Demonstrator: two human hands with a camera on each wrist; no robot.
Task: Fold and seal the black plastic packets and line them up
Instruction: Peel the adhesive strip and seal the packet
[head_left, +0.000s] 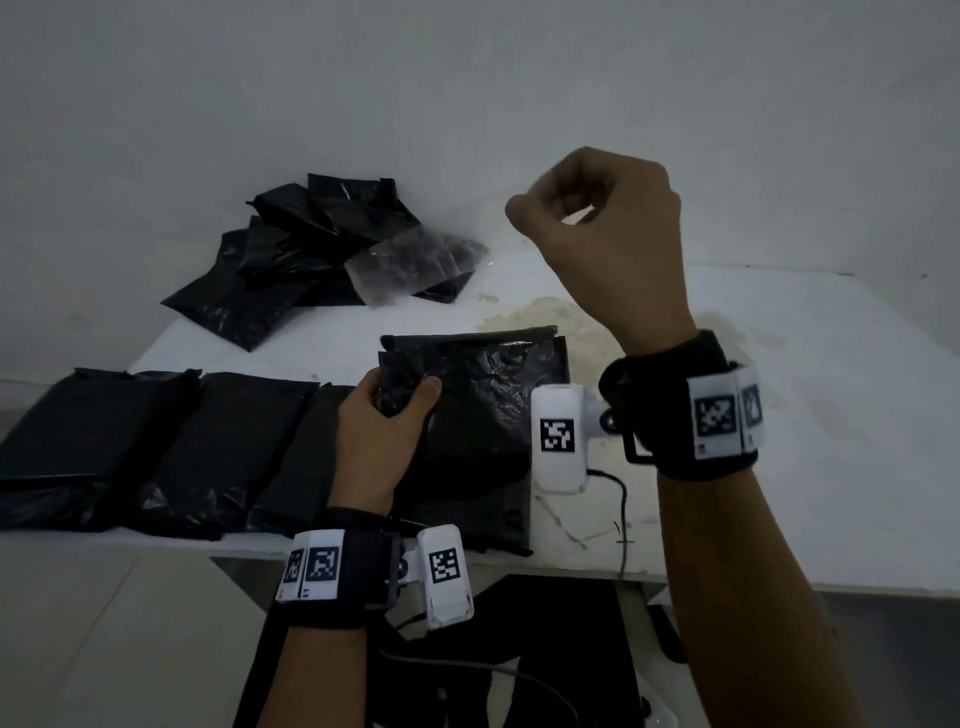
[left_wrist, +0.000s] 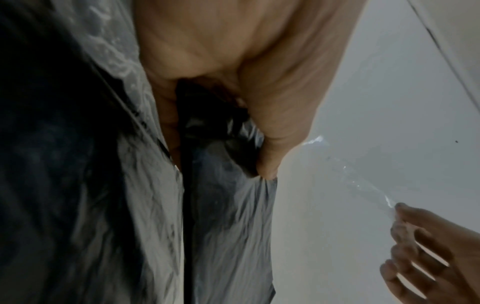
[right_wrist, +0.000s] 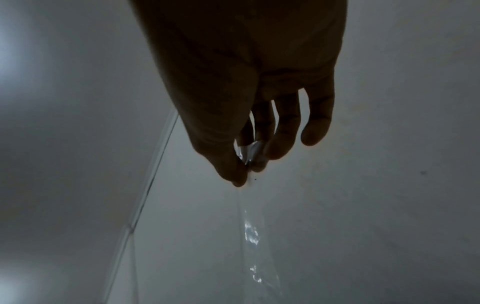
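Observation:
A black plastic packet (head_left: 483, 405) lies on the white table (head_left: 810, 441) in front of me. My left hand (head_left: 400, 400) grips its upper left corner, thumb on top; the left wrist view shows the crinkled plastic (left_wrist: 228, 205) under the thumb (left_wrist: 267, 164). My right hand (head_left: 524, 213) is raised above the table's far side and pinches a clear film strip (right_wrist: 250, 234) between thumb and fingers. The strip (left_wrist: 358, 174) trails from that hand towards the packet. Three folded packets (head_left: 228, 441) lie side by side to the left.
A loose pile of black packets (head_left: 280, 270) sits at the back left against the white wall. A yellowish stain (head_left: 566, 317) marks the table behind the held packet. A cable (head_left: 621, 509) hangs over the table's front edge.

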